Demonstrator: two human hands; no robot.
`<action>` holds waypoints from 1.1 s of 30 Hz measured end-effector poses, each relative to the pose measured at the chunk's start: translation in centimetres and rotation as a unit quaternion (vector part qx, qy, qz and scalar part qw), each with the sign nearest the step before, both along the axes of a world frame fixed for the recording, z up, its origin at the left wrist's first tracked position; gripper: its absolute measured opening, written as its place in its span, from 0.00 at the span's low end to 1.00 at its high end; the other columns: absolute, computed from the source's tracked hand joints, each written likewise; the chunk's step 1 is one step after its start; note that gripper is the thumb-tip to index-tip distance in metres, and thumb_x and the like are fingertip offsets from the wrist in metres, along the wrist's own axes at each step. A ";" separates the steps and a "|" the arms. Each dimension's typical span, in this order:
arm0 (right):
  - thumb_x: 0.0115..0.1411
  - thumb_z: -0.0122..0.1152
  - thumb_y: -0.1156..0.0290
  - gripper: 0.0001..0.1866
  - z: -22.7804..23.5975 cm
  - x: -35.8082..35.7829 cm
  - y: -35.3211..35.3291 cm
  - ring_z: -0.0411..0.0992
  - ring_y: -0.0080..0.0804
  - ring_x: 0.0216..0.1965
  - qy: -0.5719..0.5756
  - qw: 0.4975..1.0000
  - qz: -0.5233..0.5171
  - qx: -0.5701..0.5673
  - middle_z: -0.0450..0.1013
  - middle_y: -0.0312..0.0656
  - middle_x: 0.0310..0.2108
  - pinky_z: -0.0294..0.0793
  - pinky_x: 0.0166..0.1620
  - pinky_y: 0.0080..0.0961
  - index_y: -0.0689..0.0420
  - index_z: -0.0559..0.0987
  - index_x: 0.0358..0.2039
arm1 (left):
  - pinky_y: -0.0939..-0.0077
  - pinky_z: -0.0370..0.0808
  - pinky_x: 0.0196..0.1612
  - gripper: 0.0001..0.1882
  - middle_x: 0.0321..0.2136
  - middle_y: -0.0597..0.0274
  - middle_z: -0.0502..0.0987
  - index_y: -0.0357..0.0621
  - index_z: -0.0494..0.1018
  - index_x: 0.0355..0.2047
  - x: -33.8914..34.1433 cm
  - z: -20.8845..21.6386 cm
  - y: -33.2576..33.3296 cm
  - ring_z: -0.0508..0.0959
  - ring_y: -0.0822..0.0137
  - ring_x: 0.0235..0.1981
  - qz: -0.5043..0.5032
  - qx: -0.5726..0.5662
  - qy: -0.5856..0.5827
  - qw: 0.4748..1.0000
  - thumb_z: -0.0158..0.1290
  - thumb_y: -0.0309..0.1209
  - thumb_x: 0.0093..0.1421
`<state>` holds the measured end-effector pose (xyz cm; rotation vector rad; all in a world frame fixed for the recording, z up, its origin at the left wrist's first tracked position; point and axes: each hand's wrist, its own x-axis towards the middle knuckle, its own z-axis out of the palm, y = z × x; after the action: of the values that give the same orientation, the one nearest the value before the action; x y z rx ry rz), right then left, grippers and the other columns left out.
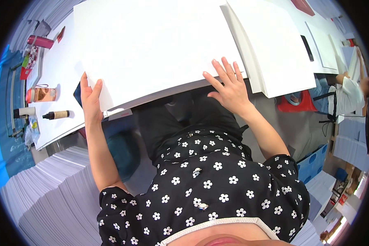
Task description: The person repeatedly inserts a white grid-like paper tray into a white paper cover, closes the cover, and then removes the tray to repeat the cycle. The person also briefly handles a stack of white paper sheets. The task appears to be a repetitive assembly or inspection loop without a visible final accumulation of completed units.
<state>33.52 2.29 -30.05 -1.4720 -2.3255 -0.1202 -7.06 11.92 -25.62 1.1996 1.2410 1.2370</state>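
Observation:
A broad stack of large white paper sheets (160, 41) covers the middle of the white table in front of me. My left hand (91, 97) is at the stack's left edge, with its thumb and forefinger apart and pointing away from me; its other fingers are mostly hidden. Near the stack's front right corner lies my right hand (230, 89), palm down with the fingers spread. Just right of that hand is a second pile of white sheets (274, 49), its side edge slightly fanned. A dark blue flat piece (77, 95) shows beside my left hand.
On the table's left are a small dark bottle (56, 115), a drink container (43, 94) and a pink flask (41, 42). A black phone-like object (306, 48) lies right. Tall paper stacks (49, 188) stand lower left. Another person (348, 96) is at far right, near a red seat (293, 103).

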 end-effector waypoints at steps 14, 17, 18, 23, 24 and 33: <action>0.44 0.73 0.54 0.42 -0.3 -0.4 0.1 0.53 0.47 0.70 -0.010 1.000 -0.005 0.012 0.60 0.43 0.67 0.49 0.70 0.51 0.34 0.71 0.63 | 0.70 0.69 0.59 0.32 0.57 0.50 0.70 0.37 0.51 0.67 0.4 -0.2 -0.4 0.72 0.64 0.56 0.005 -0.008 0.021 1.000 0.50 0.24 0.66; 0.44 0.72 0.54 0.41 0.1 -1.1 0.0 0.55 0.48 0.69 0.006 1.000 -0.003 0.017 0.61 0.46 0.66 0.51 0.69 0.51 0.39 0.72 0.62 | 0.71 0.69 0.58 0.31 0.56 0.51 0.71 0.36 0.52 0.67 0.2 -0.3 -0.3 0.73 0.64 0.55 -0.011 -0.007 0.016 1.000 0.50 0.24 0.66; 0.44 0.72 0.53 0.40 0.1 -1.2 0.1 0.56 0.48 0.69 0.015 1.000 0.003 0.020 0.62 0.48 0.66 0.51 0.69 0.52 0.43 0.72 0.61 | 0.71 0.69 0.58 0.31 0.55 0.51 0.72 0.36 0.52 0.67 0.2 -0.3 -0.3 0.73 0.64 0.55 -0.017 -0.005 0.012 1.000 0.50 0.24 0.66; 0.46 0.70 0.51 0.43 0.3 -3.9 0.5 0.57 0.50 0.68 0.054 0.997 0.043 0.019 0.62 0.51 0.65 0.51 0.69 0.53 0.55 0.70 0.61 | 0.73 0.71 0.56 0.28 0.52 0.53 0.74 0.39 0.55 0.65 0.4 0.0 -0.4 0.75 0.67 0.53 -0.003 -0.008 0.009 1.000 0.49 0.22 0.66; 0.46 0.69 0.50 0.44 0.5 -4.8 0.6 0.56 0.50 0.69 0.045 0.998 0.052 0.015 0.61 0.50 0.66 0.51 0.69 0.53 0.56 0.69 0.62 | 0.73 0.70 0.56 0.28 0.53 0.53 0.74 0.39 0.55 0.65 0.4 0.0 -0.4 0.75 0.67 0.53 -0.004 -0.006 0.009 1.000 0.49 0.22 0.66; 0.45 0.69 0.49 0.46 0.6 -8.5 1.5 0.52 0.50 0.71 0.017 0.997 0.079 -0.005 0.57 0.46 0.69 0.49 0.69 0.54 0.40 0.65 0.67 | 0.73 0.69 0.57 0.28 0.56 0.53 0.72 0.37 0.55 0.65 1.1 0.5 -0.6 0.73 0.67 0.55 0.007 -0.015 0.035 0.999 0.48 0.22 0.66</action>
<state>25.04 3.78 -29.50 -1.2774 -2.4066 -0.0398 -5.98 11.29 -25.15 1.2230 1.3165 1.1930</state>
